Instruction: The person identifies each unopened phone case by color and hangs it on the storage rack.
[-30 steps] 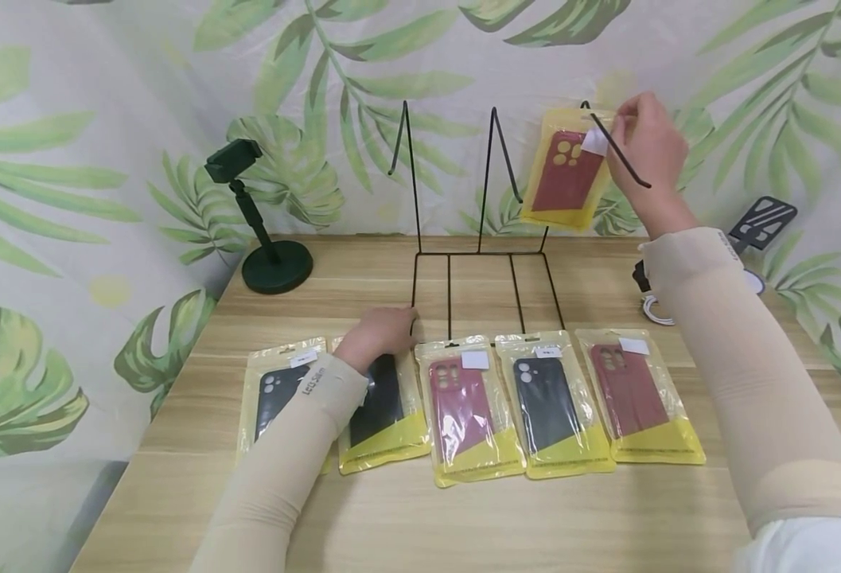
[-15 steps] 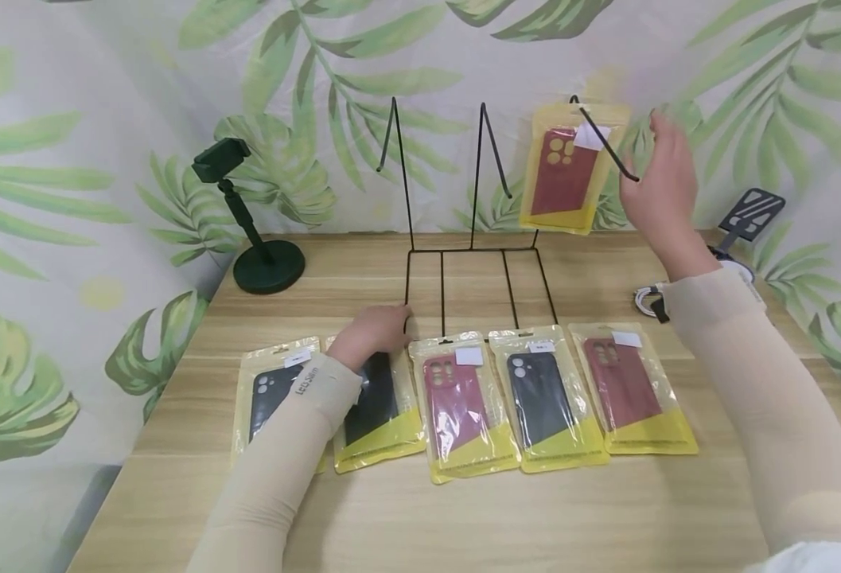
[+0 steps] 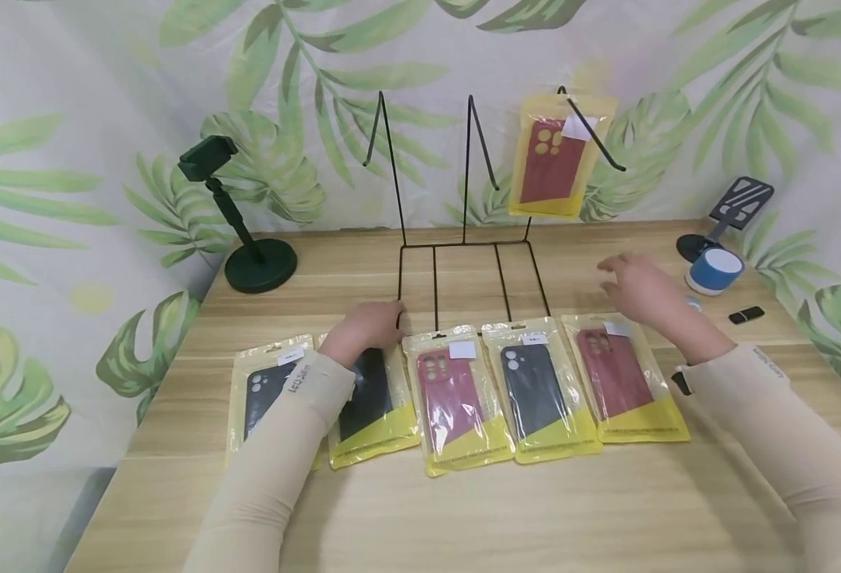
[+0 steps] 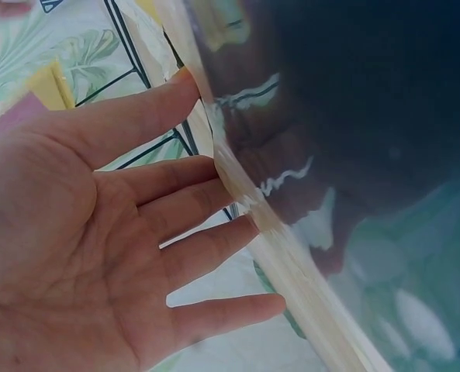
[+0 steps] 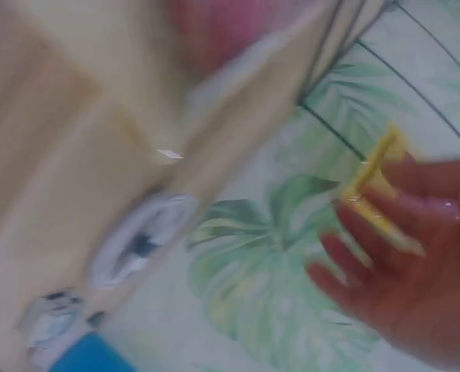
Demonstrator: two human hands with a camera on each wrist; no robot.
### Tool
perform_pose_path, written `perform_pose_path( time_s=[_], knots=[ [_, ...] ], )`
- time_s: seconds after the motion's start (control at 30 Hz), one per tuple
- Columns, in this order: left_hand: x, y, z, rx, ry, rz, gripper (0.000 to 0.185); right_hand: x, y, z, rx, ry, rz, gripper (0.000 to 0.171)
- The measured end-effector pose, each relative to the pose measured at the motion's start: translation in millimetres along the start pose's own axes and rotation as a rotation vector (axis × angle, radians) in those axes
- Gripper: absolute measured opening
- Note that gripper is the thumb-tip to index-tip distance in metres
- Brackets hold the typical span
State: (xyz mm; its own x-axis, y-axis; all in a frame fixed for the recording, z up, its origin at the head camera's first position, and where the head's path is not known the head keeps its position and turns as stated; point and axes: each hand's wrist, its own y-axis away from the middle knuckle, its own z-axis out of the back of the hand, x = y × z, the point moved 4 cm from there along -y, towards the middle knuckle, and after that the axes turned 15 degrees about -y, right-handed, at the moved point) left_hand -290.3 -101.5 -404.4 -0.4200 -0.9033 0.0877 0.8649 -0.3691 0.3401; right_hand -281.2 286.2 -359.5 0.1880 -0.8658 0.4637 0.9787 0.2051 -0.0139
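Observation:
My left hand (image 3: 364, 328) lies over the top of a packaged black phone case (image 3: 367, 402), beside the front left corner of a black wire display rack (image 3: 463, 244). In the left wrist view, its fairly straight fingers meet the clear pouch edge (image 4: 249, 190); whether they touch the rack is unclear. A packaged dark red phone case (image 3: 552, 163) hangs from the rack's right hook. My right hand (image 3: 645, 294), holding nothing, hovers with loose fingers just beyond the rightmost packaged red case (image 3: 617, 378).
Between the outer pouches lie a packaged pinkish-red case (image 3: 452, 406) and another dark one (image 3: 538, 390); the leftmost pouch (image 3: 266, 390) is partly under my sleeve. A green stand (image 3: 258, 263) is at back left. At right are a phone stand (image 3: 738, 207), blue-and-white cylinder (image 3: 715, 272) and small black item (image 3: 745, 315).
My right hand has let go of the packaged red case, which now hangs on the right hook, and has come down toward the table. The left hand stays by the rack corner.

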Motion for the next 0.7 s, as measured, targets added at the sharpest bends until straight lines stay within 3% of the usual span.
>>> perform_pose_path(
  time_s=[0.1,0.2,0.47,0.7],
  knots=[
    [1.9,-0.6,0.4,-0.002,-0.007,0.001,0.053,-10,2,-12,0.166,0.027,0.008,0.033],
    [2.9,-1.2,0.4,-0.005,-0.012,0.001,0.049,-22,2,-18,0.237,0.04,0.002,0.027],
    [1.6,-1.0,-1.0,0.01,-0.01,0.0,0.055,-42,1,-26,0.265,-0.025,-0.087,0.023],
    [-0.1,0.1,0.5,-0.008,-0.012,-0.001,0.051,-50,0,-27,0.247,-0.016,-0.069,0.009]
  ],
)
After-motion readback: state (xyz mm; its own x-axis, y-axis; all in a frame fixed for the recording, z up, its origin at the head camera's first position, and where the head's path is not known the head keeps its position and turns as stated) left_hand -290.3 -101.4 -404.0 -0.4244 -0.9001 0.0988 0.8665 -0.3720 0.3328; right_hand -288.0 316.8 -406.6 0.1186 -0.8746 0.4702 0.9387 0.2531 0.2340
